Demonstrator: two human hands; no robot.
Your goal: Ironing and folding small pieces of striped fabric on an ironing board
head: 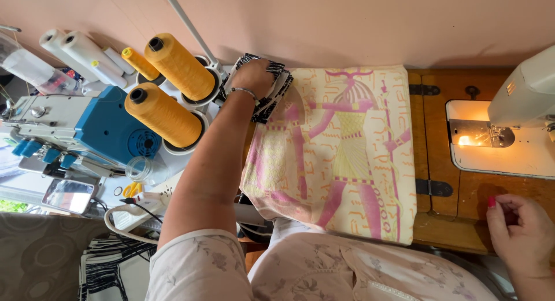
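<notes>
Two big cones of yellow thread [167,87] stand in round holders on the left, with a thinner yellow spool [139,62] behind them and white spools [81,49] further back. A small clear jar [139,168] sits in front of the blue and grey overlock machine [87,127]; I cannot tell what is in it.

I see my left arm stretched forward across the worktop [451,214], the forearm bare, a thin bracelet at the wrist. The left hand [253,75] lies palm down, fingers curled, pressing on a stack of black-and-white patterned cloth [272,95] at the far edge by the wall, just beside the thread cones. Whether it grips the stack or only rests on it I cannot tell. My right hand [520,231] rests low at the right, over the wooden worktop's near edge, fingers loosely bent, thumb and forefinger close together; it seems empty, though anything small would be hidden.

Between the hands lies a cream cloth [341,156] printed with a pink and yellow figure, flat and soft, touching the black-and-white stack at its upper left corner. The worktop is varnished wood with dark metal hinges [433,188]. A white sewing machine [520,104] stands at the right, its lamp lit over the plate.
</notes>
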